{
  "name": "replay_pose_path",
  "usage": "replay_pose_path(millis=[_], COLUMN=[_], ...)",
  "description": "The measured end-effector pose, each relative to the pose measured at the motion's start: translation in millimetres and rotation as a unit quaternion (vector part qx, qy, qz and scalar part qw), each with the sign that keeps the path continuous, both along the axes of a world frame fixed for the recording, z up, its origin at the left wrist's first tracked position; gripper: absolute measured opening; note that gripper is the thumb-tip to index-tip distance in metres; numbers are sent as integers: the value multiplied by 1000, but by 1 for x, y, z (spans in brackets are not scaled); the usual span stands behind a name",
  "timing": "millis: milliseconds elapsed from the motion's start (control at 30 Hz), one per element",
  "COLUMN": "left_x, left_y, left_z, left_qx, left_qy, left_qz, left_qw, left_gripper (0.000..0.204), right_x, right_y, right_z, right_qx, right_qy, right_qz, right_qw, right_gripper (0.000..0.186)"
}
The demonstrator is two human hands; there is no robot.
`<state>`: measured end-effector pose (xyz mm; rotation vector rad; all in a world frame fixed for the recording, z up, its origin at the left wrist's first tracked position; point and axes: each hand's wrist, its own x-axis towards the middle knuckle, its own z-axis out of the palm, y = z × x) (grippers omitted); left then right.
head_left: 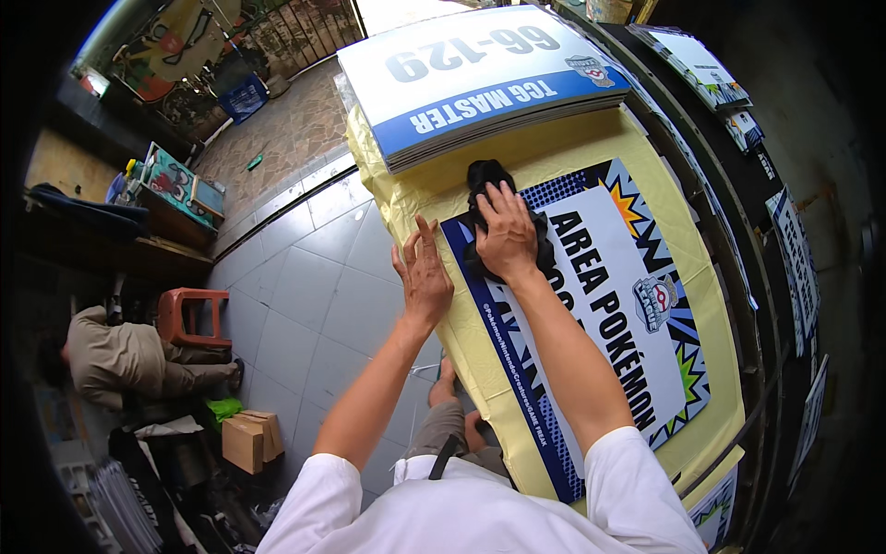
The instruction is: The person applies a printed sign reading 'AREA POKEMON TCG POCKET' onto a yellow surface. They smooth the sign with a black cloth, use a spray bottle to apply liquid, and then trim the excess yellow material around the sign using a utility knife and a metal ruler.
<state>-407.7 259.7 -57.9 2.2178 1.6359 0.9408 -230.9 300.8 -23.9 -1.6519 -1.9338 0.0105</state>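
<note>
A printed sign board (591, 231) in white and navy with colourful burst shapes lies flat on yellow paper (420, 198) covering the table. My right hand (508, 233) presses down on a bunched black cloth (489, 175) at the board's far left corner, its fingers curved over the fabric. Part of the cloth is hidden under that hand. At the board's left edge, my left hand (426, 284) rests with its fingers stretched out, holding nothing.
A stack of white and blue boards (480, 78) stands at the table's far end. More printed boards (688, 65) sit on a dark rack to the right. On the left are a red-brown plastic stool (192, 319), a bent-over person (115, 355) and a cardboard box (251, 441).
</note>
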Motion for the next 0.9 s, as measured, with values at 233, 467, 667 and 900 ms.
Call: replay_pose_path(millis=[233, 467, 667, 900], left_x=[3, -17, -33, -31], left_y=[0, 14, 29, 25], left_z=[1, 36, 21, 10], left_qx=[-8, 11, 28, -13], left_qy=[11, 134, 103, 38], left_qz=[21, -35, -53, -8], left_qw=[1000, 990, 993, 999], left_gripper=[80, 61, 63, 80], right_x=[-7, 111, 85, -61], right_y=[-31, -67, -95, -45], right_z=[9, 13, 14, 13], right_qx=[-30, -56, -67, -26], right_qy=[1, -39, -55, 14], right_qz=[125, -76, -123, 42], right_qw=[992, 995, 989, 999], right_gripper=[54, 52, 55, 51])
